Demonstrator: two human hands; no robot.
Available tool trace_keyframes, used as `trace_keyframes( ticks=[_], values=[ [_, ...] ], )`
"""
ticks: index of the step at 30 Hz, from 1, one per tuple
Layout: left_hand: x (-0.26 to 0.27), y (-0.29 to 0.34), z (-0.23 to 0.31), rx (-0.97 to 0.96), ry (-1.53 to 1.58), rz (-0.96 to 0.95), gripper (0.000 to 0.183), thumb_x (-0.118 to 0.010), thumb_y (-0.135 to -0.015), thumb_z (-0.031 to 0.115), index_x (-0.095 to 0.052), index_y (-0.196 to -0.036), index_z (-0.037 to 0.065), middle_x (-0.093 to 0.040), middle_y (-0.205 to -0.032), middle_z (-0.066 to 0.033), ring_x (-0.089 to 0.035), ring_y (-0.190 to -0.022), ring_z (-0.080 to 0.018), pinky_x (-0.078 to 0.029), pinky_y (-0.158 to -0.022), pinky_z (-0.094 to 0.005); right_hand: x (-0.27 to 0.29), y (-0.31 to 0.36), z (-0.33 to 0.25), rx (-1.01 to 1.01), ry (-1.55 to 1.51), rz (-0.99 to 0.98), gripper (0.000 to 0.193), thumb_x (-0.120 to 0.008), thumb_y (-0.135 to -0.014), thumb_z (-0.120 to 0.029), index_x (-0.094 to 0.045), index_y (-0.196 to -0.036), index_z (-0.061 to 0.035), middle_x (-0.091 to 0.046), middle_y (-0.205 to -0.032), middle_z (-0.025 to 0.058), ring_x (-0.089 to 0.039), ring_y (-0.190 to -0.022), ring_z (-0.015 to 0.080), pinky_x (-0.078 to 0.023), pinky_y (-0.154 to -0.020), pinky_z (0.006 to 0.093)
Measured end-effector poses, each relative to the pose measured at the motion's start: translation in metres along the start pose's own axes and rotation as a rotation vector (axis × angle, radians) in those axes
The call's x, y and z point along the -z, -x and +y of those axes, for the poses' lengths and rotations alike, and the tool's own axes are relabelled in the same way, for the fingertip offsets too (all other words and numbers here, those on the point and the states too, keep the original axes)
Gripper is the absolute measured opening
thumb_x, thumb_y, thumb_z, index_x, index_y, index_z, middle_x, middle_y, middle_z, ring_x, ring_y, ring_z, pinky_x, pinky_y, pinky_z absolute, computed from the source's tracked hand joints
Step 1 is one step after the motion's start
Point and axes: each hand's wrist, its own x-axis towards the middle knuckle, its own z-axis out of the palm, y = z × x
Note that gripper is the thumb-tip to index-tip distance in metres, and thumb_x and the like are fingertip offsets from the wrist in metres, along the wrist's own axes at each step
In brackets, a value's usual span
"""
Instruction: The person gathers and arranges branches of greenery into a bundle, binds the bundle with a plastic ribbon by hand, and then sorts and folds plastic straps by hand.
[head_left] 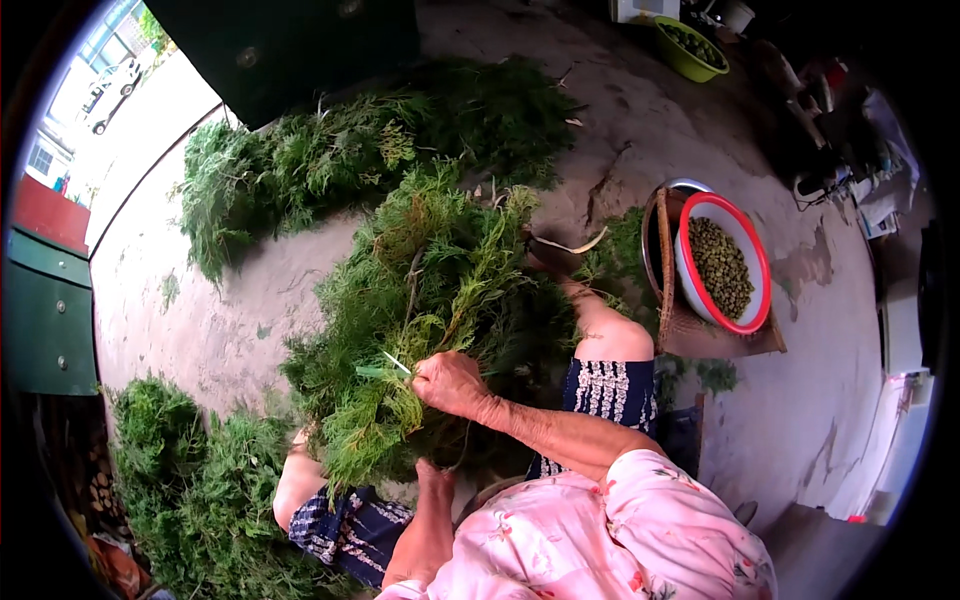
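A large heap of leafy evergreen branches (420, 270) lies across my lap and between my bare knees. My right hand (450, 385) is closed over the front of it. From its fingers a flat green strip (372, 371) and a thin pale pointed piece (397, 362) stick out to the left; whether they are one thing I cannot tell. Yellow-green sprays (375, 425) hang just below that hand. My left forearm (430, 520) reaches up under the branches from the lower edge. Foliage hides the left hand's fingers and anything in them.
More cut branches lie on the concrete floor in a far pile (330, 150) and a left pile (190, 480). At my right, a red-rimmed white basin (762, 290) of small green cones or seeds rests on a wooden chair (667, 270). A lime-green basin (690, 70) stands farther back.
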Motion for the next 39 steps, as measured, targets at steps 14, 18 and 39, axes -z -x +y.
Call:
trace_keyframes(
  ticks=[14, 18, 39],
  values=[
    [-0.002, 0.0, -0.002, 0.025, -0.09, 0.044, 0.038, -0.054, -0.083, 0.034, -0.057, -0.109, 0.006, -0.06, -0.108, -0.0083, -0.056, -0.097, -0.0275, -0.044, -0.089, -0.0457, 0.003, 0.005, 0.012, -0.046, 0.031, -0.039, 0.026, -0.053, -0.074, -0.025, -0.059, -0.063, -0.0022, -0.058, -0.063, 0.0175, -0.06, -0.063, 0.0339, -0.048, -0.059, 0.0424],
    [0.002, -0.001, 0.001, 0.017, -0.082, 0.04, 0.037, -0.053, -0.083, 0.032, -0.057, -0.109, 0.006, -0.06, -0.107, -0.0083, -0.056, -0.098, -0.0272, -0.044, -0.089, -0.044, 0.006, 0.003, 0.009, -0.074, 0.011, -0.074, 0.026, -0.053, -0.073, -0.025, -0.058, -0.062, -0.0019, -0.058, -0.062, 0.0172, -0.059, -0.062, 0.0337, -0.047, -0.058, 0.0423],
    [-0.037, 0.008, -0.005, -0.01, -0.004, 0.107, 0.04, -0.053, -0.086, 0.034, -0.053, -0.116, 0.007, -0.058, -0.111, -0.009, -0.057, -0.099, -0.0268, -0.046, -0.088, -0.0433, 0.011, 0.005, 0.006, 0.021, 0.064, -0.009, 0.02, -0.051, -0.072, -0.021, -0.058, -0.062, -0.0054, -0.058, -0.062, 0.0152, -0.059, -0.06, 0.0339, -0.047, -0.057, 0.0433]
  ],
)
